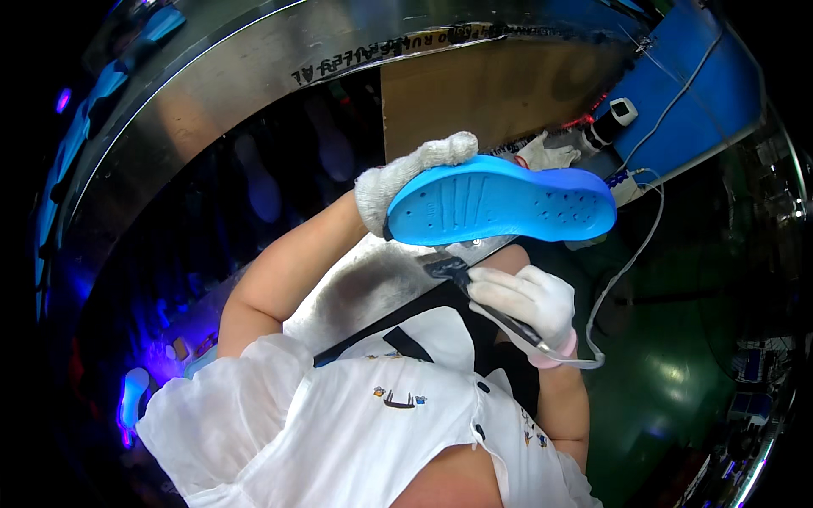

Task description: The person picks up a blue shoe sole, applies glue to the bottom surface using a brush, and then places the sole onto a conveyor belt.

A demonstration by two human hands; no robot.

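Observation:
My left hand [405, 173], in a grey-white knit glove, grips the toe end and far edge of a bright blue shoe sole [500, 201]. The sole's face, with grooves and small holes, is turned up toward me. Just below it, my right hand [529, 300], in a white glove with a pink cuff, is closed around the thin handle of a brush [447, 269] with dark bristles. The bristles sit close under the sole's near edge; whether they touch it I cannot tell. A pale tube or cord [603, 315] runs from beside my right wrist up to the right.
A curved metal rim [212, 93] bends around the far left, with more soles [258, 178] in the dark below. Cardboard [466, 93] stands behind the held sole. At right are a blue panel [686, 93], a black-and-white device [614, 118] and a crumpled white glove [549, 154].

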